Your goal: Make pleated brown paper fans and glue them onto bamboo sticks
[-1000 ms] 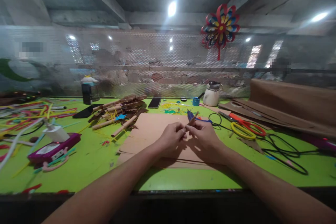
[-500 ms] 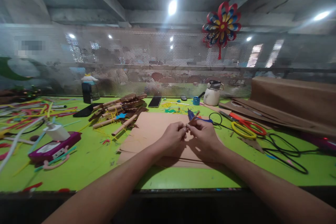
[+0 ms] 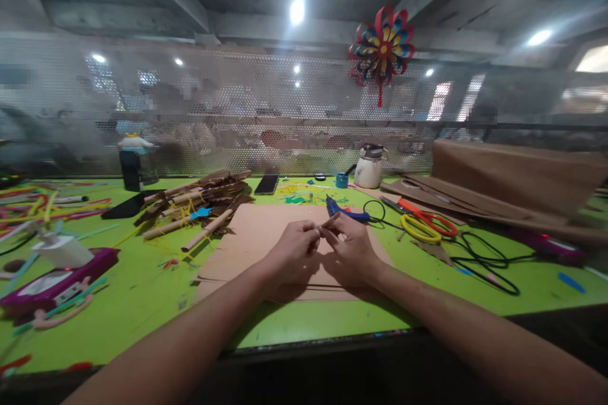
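Both hands meet over a stack of brown paper sheets (image 3: 247,228) at the middle of the green table. My right hand (image 3: 349,243) is closed, pinching a small piece of brown paper (image 3: 334,220) whose end sticks up past the fingers. My left hand (image 3: 297,245) is closed too, fingertips pressed together and touching the right fingertips; whatever lies between them is hidden. Just behind the right hand rests a blue glue gun (image 3: 349,212). Its black cord runs off to the right.
Scissors with yellow and red handles (image 3: 420,234) lie to the right, before stacked brown paper (image 3: 513,183). Rolled paper sticks (image 3: 204,202) are heaped at left, near a phone (image 3: 266,184). A purple power strip (image 3: 61,285) sits far left; a white jug (image 3: 369,168) stands behind.
The view has turned to the right, so everything sits further left in it. The hands stay together over the paper; the brown piece in the right hand now leans lower.
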Available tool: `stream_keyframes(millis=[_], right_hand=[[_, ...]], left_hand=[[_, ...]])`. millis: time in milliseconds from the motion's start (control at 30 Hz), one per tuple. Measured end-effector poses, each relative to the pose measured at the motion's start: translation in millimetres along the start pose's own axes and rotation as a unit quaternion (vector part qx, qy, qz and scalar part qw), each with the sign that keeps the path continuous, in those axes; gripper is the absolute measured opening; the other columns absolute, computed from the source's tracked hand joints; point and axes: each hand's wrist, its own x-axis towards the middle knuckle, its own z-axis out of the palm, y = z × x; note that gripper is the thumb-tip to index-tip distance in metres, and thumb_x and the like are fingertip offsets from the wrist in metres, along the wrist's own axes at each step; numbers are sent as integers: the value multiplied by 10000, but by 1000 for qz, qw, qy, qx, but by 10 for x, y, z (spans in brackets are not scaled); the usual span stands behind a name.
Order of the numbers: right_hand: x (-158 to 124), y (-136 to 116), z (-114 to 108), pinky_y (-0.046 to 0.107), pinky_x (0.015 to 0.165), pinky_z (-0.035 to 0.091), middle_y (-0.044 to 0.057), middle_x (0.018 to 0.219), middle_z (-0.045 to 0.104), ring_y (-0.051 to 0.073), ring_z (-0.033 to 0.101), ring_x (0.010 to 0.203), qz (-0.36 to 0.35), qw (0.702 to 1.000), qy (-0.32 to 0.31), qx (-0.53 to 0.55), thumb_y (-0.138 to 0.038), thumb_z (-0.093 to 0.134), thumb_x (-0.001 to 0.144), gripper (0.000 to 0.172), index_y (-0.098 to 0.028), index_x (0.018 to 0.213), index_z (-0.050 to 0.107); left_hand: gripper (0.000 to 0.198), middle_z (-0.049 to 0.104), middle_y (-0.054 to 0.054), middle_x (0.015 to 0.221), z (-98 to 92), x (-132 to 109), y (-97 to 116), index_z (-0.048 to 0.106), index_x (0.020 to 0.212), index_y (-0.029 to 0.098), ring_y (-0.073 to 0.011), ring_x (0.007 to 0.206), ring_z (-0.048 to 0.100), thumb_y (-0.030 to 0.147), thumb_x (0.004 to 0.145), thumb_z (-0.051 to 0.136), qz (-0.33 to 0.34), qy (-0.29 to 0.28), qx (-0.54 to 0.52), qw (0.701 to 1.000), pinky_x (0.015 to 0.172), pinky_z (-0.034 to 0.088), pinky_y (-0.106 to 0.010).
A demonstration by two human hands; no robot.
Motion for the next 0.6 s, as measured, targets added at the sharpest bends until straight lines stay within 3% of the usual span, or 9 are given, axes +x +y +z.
stream_keyframes(millis=[100, 267, 600], right_hand=[[-20, -34, -16, 279, 652, 421, 59, 748, 544, 153, 508, 709, -68, 997, -38, -23, -148, 444, 841, 165, -159, 762, 588], [-63, -48, -33, 273, 620, 398, 53, 737, 492, 150, 459, 677, -120, 987, -67, -79, -107, 406, 842, 167, -153, 786, 557], [-74, -54, -33, 283, 615, 370, 59, 737, 480, 163, 440, 686, -149, 969, -79, -179, -156, 380, 869, 183, -145, 830, 558]], left_hand=[[121, 381, 53, 451, -60, -15, 52, 425, 522, 160, -64, 412, 310, 182, 635, 463, -35, -6, -77, 996, 428, 222, -212], [92, 387, 52, 418, -111, -2, 64, 436, 500, 141, -45, 383, 311, 123, 568, 496, -110, -32, -177, 977, 399, 169, -192], [83, 402, 43, 457, -154, -7, 147, 435, 552, 128, -23, 386, 302, 123, 602, 501, -191, -48, -246, 949, 369, 149, -143]])
